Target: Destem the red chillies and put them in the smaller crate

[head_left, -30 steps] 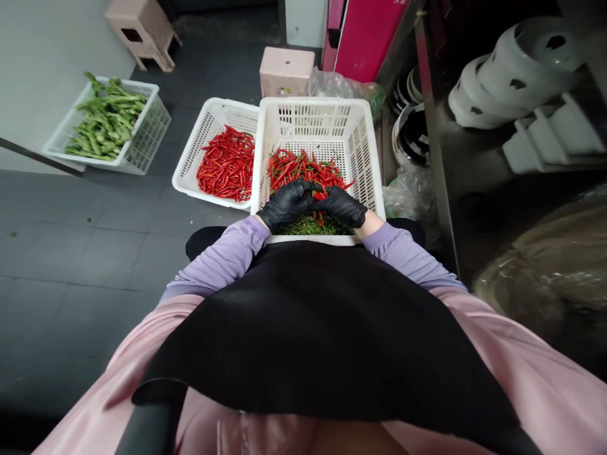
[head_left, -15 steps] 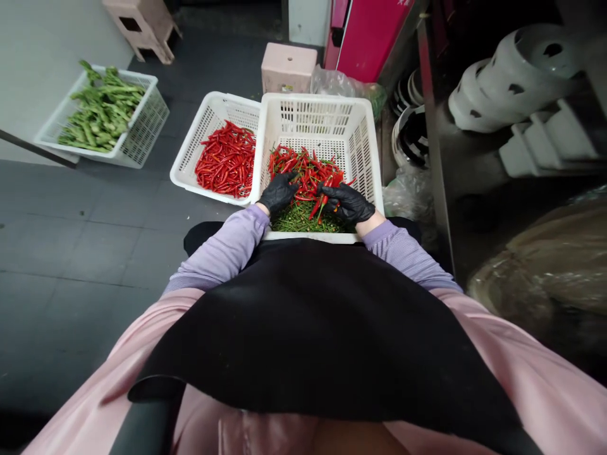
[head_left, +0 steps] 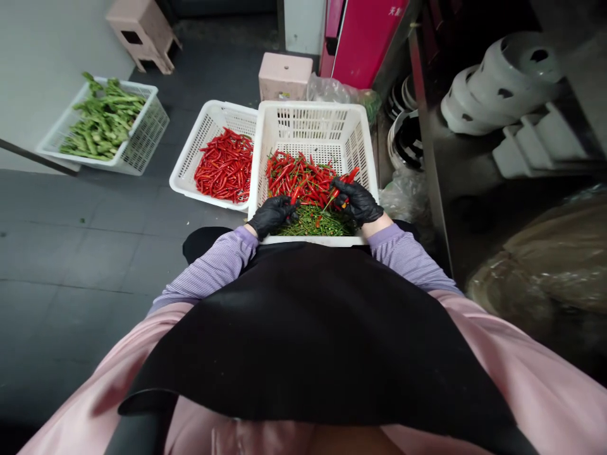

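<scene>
Both my hands wear black gloves and are over a white plastic basket in front of my lap. My left hand is closed at the basket's left side, with a red chili at its fingertips. Several red chilies with green stems are gripped in my right hand. A heap of red chilies with stems lies in the middle of the basket. Nearer to me lies a pile of loose green stems. To the left, a second basket holds red chilies that look stemless.
A basket of green vegetables stands on the floor at the far left. Pink stools are behind the baskets. On the right, a metal shelf carries grey stacked containers. Plastic bags lie beside the basket.
My hands have moved apart. The left hand has shifted left and toward me and now has a chili at its fingertips; the right has moved slightly right, still holding chilies.
</scene>
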A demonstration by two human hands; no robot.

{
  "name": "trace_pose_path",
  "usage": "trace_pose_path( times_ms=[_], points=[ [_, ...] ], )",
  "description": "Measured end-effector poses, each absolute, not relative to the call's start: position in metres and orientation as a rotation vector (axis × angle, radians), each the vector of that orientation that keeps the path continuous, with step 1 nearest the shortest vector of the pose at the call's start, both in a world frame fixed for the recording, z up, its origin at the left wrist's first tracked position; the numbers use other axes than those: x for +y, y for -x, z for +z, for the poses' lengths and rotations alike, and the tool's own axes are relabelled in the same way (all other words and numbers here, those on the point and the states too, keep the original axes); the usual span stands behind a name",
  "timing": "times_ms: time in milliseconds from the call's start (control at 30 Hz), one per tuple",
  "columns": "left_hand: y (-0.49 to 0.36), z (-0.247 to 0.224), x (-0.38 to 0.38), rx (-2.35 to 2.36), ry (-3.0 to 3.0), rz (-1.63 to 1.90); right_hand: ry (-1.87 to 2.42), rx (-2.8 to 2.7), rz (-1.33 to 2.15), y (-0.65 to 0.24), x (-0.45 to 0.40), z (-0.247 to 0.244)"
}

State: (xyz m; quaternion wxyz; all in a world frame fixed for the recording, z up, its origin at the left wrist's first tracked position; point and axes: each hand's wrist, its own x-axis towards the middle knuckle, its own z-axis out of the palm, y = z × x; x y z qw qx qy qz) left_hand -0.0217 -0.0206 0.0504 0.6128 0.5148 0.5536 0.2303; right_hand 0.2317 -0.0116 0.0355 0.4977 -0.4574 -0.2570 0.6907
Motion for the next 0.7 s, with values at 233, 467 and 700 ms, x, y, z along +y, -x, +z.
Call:
trace_pose_path(
  times_ms=[233, 467, 700],
  points=[
    [-0.001, 0.042, -0.028, 1.388, -1.722, 0.464, 1.225, -0.996, 1.694, -0.191, -0.033, 0.025],
    [0.017, 0.059, 0.0, 1.213, -1.526, 0.544, 1.23, -1.127, 1.74, -0.199, -0.031, 0.026],
    [0.001, 0.057, 0.008, 1.264, -1.762, 0.679, 1.273, -0.965, 1.913, -0.189, -0.027, 0.024]
  ],
)
